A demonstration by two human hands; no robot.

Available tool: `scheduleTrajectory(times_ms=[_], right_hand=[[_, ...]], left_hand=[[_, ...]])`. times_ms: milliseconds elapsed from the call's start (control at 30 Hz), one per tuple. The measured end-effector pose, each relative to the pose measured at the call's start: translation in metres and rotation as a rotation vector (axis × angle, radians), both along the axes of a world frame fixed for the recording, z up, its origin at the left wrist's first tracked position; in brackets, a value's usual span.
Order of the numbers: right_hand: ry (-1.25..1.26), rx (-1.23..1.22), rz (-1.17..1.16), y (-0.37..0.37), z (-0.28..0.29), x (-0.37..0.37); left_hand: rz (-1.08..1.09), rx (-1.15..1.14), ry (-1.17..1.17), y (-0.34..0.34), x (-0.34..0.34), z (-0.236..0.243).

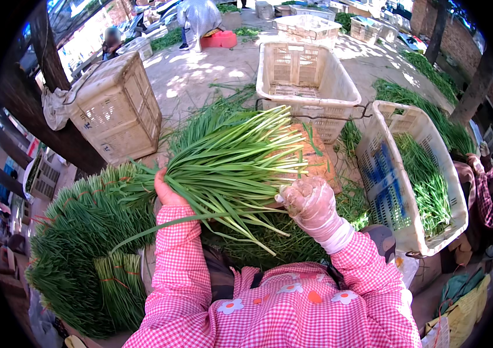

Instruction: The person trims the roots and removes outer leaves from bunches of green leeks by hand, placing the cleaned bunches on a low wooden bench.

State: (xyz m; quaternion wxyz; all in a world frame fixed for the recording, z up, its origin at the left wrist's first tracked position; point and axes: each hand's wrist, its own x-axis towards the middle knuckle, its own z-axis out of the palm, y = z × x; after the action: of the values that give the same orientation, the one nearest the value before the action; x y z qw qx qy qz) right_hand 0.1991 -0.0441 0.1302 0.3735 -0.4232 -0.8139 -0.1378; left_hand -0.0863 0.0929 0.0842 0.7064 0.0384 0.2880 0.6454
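My left hand (167, 191) grips a thick bunch of long green chives (232, 159) near its base, with the leaves fanning out to the right. Gloved in thin clear plastic, my right hand (310, 200) is closed in a loose fist against the leaves on the bunch's right side, pinching a few strands. Both arms wear pink-and-white checked sleeves. Under the bunch lies a bed of more loose chives (293, 240).
Tied chive bundles (93, 243) are stacked at my left. A white plastic crate (414, 180) holding chives stands at right, an empty crate (307, 81) ahead, an overturned crate (116, 107) at upper left. Another person's checked sleeve (481, 185) shows at far right.
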Motion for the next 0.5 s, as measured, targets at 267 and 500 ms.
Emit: scheduleTrajectory(times_ms=[267,500], right_hand=[[1.48,-0.565,0.613,-0.025,0.037,0.053],[0.51,-0.904,-0.382,-0.018,-0.031,0.112]], left_hand=[[-0.05,0.024,-0.015,-0.005,-0.011,-0.001],[-0.119,0.019,0.011,-0.01,-0.003,0.012]])
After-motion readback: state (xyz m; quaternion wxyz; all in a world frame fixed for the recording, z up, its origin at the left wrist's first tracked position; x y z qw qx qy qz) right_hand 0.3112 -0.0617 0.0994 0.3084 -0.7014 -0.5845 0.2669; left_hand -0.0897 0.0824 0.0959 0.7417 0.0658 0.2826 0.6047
